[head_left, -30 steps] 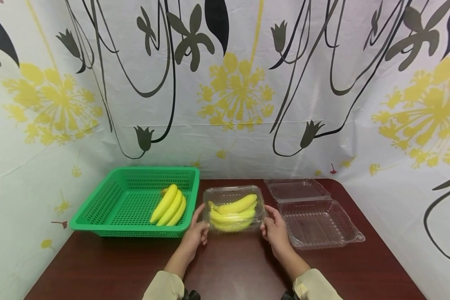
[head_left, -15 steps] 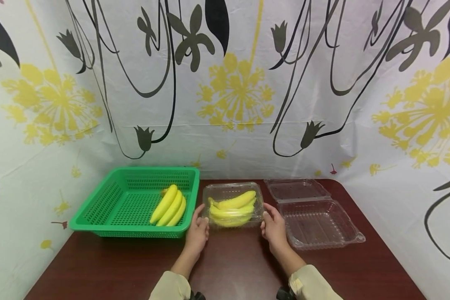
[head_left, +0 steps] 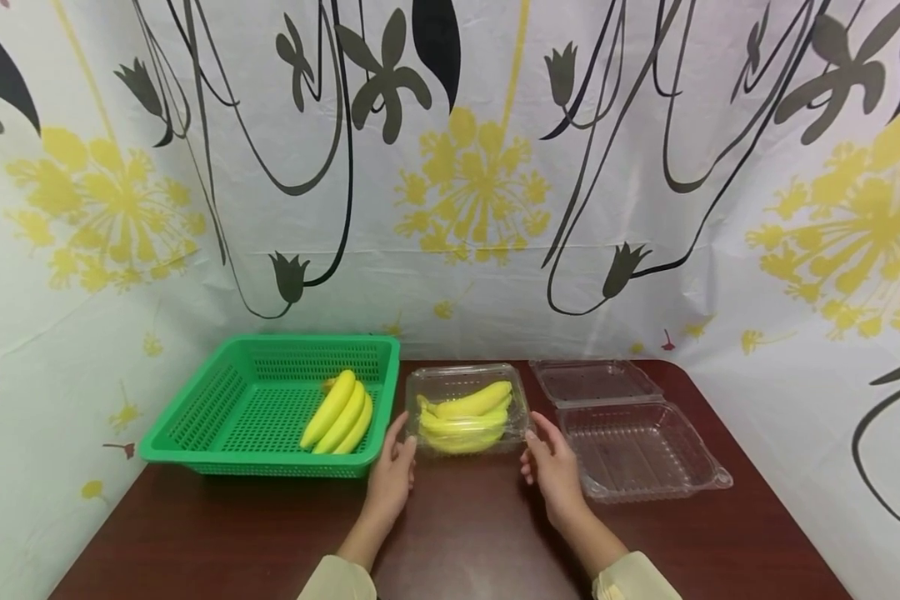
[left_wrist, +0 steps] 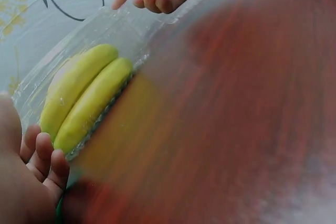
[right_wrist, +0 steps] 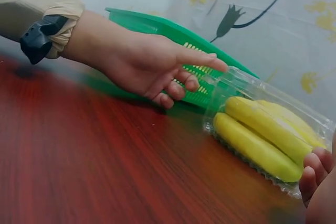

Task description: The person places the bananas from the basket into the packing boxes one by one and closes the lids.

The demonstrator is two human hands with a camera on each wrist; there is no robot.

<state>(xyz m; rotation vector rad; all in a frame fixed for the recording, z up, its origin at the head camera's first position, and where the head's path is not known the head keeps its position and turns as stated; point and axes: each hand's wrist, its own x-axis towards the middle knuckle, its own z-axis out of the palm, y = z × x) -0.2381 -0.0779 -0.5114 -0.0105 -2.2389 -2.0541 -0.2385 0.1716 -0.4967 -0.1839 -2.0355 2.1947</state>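
A clear plastic clamshell box (head_left: 467,377), lid down, sits on the table with a bunch of yellow bananas (head_left: 468,417) inside. At its left front corner is my left hand (head_left: 392,477); the right wrist view shows its extended fingers touching or nearly touching the box corner, the others loosely bent. My right hand (head_left: 557,473) is at the right front corner in the same way, its lower fingers loosely bent and apart from the box. Neither hand grips anything. Whether the fingertips still touch the plastic is hard to tell.
To the left stands a green perforated basket (head_left: 270,468) holding another bunch of bananas (head_left: 339,414). On the right lies a second clear clamshell box (head_left: 641,450), its lid folded back. The dark red table (head_left: 472,533) meets a patterned curtain (head_left: 450,308) behind.
The box with the bananas slid slightly away from me, then stopped. Both hands followed it; over the last half second their fingers have loosened from its corners.
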